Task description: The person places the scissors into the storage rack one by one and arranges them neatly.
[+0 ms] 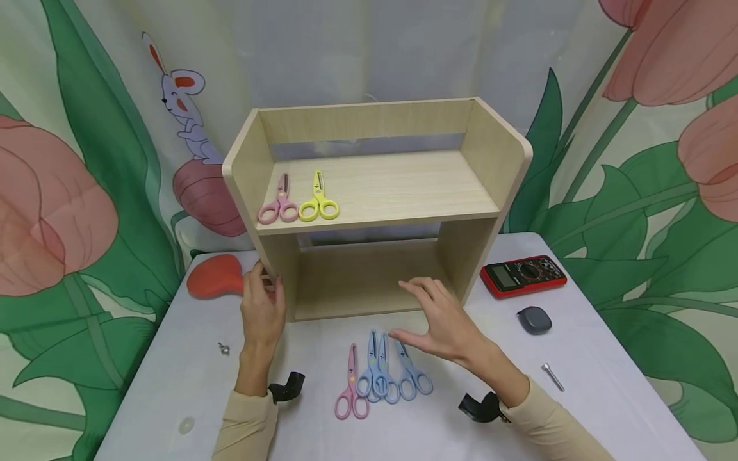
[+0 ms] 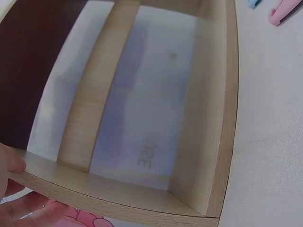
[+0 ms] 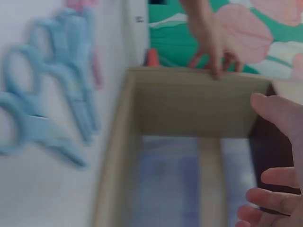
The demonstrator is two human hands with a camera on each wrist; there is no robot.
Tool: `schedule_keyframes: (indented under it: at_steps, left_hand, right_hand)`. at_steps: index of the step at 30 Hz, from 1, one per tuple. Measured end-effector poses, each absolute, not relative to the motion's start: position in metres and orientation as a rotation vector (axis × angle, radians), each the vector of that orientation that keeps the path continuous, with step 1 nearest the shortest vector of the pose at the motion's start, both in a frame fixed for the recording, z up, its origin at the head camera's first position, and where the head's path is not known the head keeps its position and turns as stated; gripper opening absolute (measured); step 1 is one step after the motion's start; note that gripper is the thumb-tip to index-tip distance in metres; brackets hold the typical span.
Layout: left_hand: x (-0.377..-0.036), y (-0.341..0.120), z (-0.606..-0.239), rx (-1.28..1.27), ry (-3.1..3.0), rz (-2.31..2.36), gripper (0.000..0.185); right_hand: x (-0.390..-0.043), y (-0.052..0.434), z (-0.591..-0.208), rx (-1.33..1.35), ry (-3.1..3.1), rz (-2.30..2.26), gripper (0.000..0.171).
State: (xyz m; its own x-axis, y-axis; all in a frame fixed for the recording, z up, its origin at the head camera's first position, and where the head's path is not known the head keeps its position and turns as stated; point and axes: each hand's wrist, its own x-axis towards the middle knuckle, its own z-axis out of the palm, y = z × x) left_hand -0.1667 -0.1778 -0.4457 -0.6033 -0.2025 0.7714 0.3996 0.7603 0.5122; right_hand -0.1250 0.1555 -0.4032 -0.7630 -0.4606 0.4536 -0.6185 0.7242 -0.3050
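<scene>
Left hand [image 1: 262,312] grips the left side panel of the wooden shelf unit [image 1: 377,192] near its bottom front corner: thumb on the outside face, fingers curled round the front edge. The left wrist view backs this up, with fingertips [image 2: 14,163] wrapped on the panel edge.

Right hand [image 1: 441,323] is spread and relaxed, fingers straight, holding nothing. It hovers just in front of the lower opening, above the desk [image 1: 605,384]. Can't tell if it touches the shelf's lower edge; it looks just clear.

Step, as I read it: steadying the shelf with the left, right free between picks. Two pairs are already on the upper board, pink scissors [image 1: 278,203] and yellow scissors [image 1: 318,200], side by side at the left end, handles facing front.

Next move would call for the right hand to drop toward 7 o'clock, to the scissors lying on the desk: three blue scissors [image 1: 385,378] overlapping, plus a pink pair [image 1: 352,387] just left of them. The overlap means lifting one pair clean without dragging the others.

Further out:
- red pad-like object [image 1: 214,276] at 9 o'clock of the shelf base
- red multimeter [image 1: 523,275] at 3 o'clock
- grey tape measure [image 1: 534,319] below it
- bolt [image 1: 552,376] near the right edge
- small wing nut [image 1: 223,348] on the left
</scene>
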Motion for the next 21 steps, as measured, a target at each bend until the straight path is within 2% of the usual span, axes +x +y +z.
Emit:
schedule_keyframes:
  at_steps: [7, 16, 18, 21]
  left_hand:
    - [-0.167, -0.178, -0.442, -0.151, -2.056, -0.832, 0.041]
    - [-0.166, -0.177, -0.442, -0.13, -2.074, -0.841, 0.042]
    - [-0.166, -0.176, -0.443, -0.129, -2.072, -0.843, 0.042]
    - [-0.165, -0.175, -0.445, -0.124, -2.074, -0.845, 0.042]
  right_hand:
    - [-0.107, 0.165, -0.448, 0.8, -2.692, 0.594, 0.091]
    - [-0.088, 0.167, -0.494, 0.816, -2.935, 0.528, 0.107]
    - [-0.086, 0.168, -0.499, 0.83, -2.954, 0.465, 0.103]
    - [-0.085, 0.169, -0.502, 0.833, -2.957, 0.388, 0.087]
